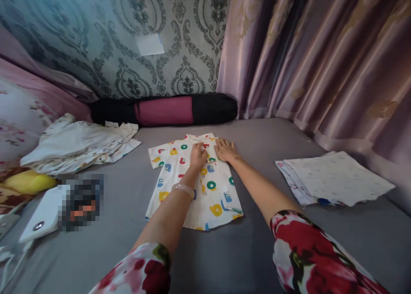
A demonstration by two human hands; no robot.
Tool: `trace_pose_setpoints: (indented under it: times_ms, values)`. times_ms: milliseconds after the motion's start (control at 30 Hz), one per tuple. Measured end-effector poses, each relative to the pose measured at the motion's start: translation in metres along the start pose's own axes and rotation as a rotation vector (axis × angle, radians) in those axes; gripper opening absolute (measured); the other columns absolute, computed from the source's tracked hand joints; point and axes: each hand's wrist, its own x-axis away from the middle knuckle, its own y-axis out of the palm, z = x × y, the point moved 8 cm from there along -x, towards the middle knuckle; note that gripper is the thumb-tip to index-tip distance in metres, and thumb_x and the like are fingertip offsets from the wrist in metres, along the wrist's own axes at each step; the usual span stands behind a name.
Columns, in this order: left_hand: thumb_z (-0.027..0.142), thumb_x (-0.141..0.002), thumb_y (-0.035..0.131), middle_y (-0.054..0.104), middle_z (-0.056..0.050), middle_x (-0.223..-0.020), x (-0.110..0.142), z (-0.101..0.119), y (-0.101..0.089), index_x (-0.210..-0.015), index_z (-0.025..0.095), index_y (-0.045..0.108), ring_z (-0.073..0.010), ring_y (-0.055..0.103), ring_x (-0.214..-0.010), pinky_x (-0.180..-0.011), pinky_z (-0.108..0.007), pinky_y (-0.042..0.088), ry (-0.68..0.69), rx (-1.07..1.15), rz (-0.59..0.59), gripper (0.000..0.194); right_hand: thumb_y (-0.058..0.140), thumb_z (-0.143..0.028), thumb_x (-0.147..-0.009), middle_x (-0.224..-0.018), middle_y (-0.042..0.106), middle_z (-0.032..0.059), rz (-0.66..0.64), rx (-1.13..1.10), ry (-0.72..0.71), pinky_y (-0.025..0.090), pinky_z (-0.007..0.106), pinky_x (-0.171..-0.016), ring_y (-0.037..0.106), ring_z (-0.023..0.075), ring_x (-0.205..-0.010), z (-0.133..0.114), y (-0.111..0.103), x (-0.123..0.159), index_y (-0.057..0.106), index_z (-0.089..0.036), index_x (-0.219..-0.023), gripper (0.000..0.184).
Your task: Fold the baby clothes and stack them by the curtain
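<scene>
A small white short-sleeved shirt (189,208) with colourful letter-like prints lies spread on the grey bed sheet, its collar pointing away from me. My left hand (199,156) is on the upper middle of the shirt, fingers bent and closed on the cloth near the sleeve, which looks folded inward. At the shirt's right shoulder edge, my right hand (226,151) rests flat with its fingers apart. The sleeve on the left sticks out to the side. Part of the shirt's front is hidden under my left forearm.
Folded white cloths (334,178) lie stacked at the right. A loose pile of pale clothes (80,144) is at the left, near a white device with a cable (45,214) and a blurred patch. A black and maroon bolster (163,110) lies along the wall; curtains (272,49) hang on the right.
</scene>
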Motion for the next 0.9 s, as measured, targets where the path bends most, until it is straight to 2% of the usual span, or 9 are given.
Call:
trace_pose_setpoints:
  times_ms: [133,267,333,433,500,600,733,800,900]
  values:
    - [0.01,-0.076,0.051,0.058,-0.009,-0.108,0.001,-0.003,0.001,-0.115,0.017,0.06,-0.0211,0.06,-0.091,-0.092,-0.039,0.049,-0.012,0.036,0.004,0.041,0.016,-0.039,-0.098,-0.157,0.027,0.0081,0.042,0.006,0.032,0.02,0.058,-0.11,0.023,0.0292,-0.141,0.003,0.0,-0.008,0.029,-0.02,-0.15,0.057]
    - [0.009,-0.074,0.053,0.059,-0.009,-0.112,0.002,-0.005,0.001,-0.132,0.019,0.048,-0.0217,0.057,-0.099,-0.095,-0.04,0.047,-0.007,0.107,0.015,0.06,0.015,-0.041,-0.097,-0.158,0.023,0.0072,0.015,-0.027,0.032,0.019,0.058,-0.11,0.02,0.0294,-0.142,0.004,0.002,-0.008,0.027,-0.02,-0.151,0.058]
    - [0.008,-0.073,0.053,0.059,-0.008,-0.111,0.002,-0.006,0.003,-0.14,0.02,0.04,-0.0201,0.058,-0.094,-0.092,-0.039,0.048,-0.026,0.147,-0.007,0.069,0.015,-0.04,-0.097,-0.158,0.022,0.0074,-0.002,-0.057,0.025,0.019,0.057,-0.111,0.019,0.0286,-0.143,0.005,0.001,-0.007,0.027,-0.02,-0.15,0.058]
    - [0.008,-0.073,0.053,0.06,-0.007,-0.108,0.003,-0.005,0.005,-0.143,0.02,0.037,-0.0176,0.057,-0.087,-0.086,-0.036,0.049,-0.036,0.17,-0.046,0.072,0.02,-0.032,-0.096,-0.156,0.028,0.0089,0.071,-0.055,-0.007,0.019,0.054,-0.112,0.02,0.027,-0.142,0.004,-0.007,-0.004,0.032,-0.018,-0.148,0.055]
    - [0.009,-0.074,0.053,0.061,-0.007,-0.106,0.003,-0.002,0.005,-0.142,0.019,0.038,-0.017,0.057,-0.088,-0.085,-0.034,0.048,-0.011,0.174,-0.054,0.07,0.023,-0.028,-0.094,-0.154,0.033,0.0096,0.109,-0.038,-0.053,0.019,0.052,-0.112,0.022,0.0256,-0.142,0.0,-0.011,0.0,0.036,-0.016,-0.146,0.054]
    - [0.008,-0.076,0.051,0.064,-0.005,-0.1,0.004,0.003,0.004,-0.138,0.019,0.043,-0.0163,0.057,-0.089,-0.086,-0.032,0.048,0.034,0.181,-0.06,0.064,0.022,-0.03,-0.095,-0.153,0.034,0.0089,0.083,-0.04,-0.089,0.02,0.05,-0.112,0.026,0.0244,-0.14,-0.003,-0.007,0.004,0.038,-0.016,-0.144,0.053]
    - [0.014,-0.081,0.053,0.066,-0.006,-0.098,0.003,0.005,0.006,-0.11,0.019,0.066,-0.0182,0.058,-0.093,-0.087,-0.034,0.048,0.06,0.113,-0.098,0.032,0.021,-0.03,-0.096,-0.155,0.031,0.0095,0.1,-0.045,-0.065,0.019,0.05,-0.112,0.027,0.0249,-0.14,0.0,-0.005,0.007,0.034,-0.014,-0.147,0.055]
    - [0.016,-0.082,0.055,0.067,-0.006,-0.095,0.002,0.01,0.008,-0.097,0.019,0.07,-0.0195,0.059,-0.095,-0.089,-0.035,0.047,0.103,0.068,-0.132,0.022,0.023,-0.03,-0.095,-0.155,0.031,0.0102,0.105,-0.055,-0.068,0.02,0.05,-0.111,0.027,0.0254,-0.139,0.0,-0.004,0.007,0.033,-0.013,-0.147,0.055]
    - [0.015,-0.081,0.056,0.068,-0.006,-0.095,0.003,0.023,0.009,-0.09,0.02,0.071,-0.0201,0.058,-0.098,-0.096,-0.038,0.042,0.206,0.001,-0.164,0.018,0.031,-0.031,-0.093,-0.155,0.031,0.0099,0.11,-0.068,-0.082,0.022,0.048,-0.11,0.027,0.0269,-0.139,0.001,-0.004,0.005,0.033,-0.013,-0.147,0.058]
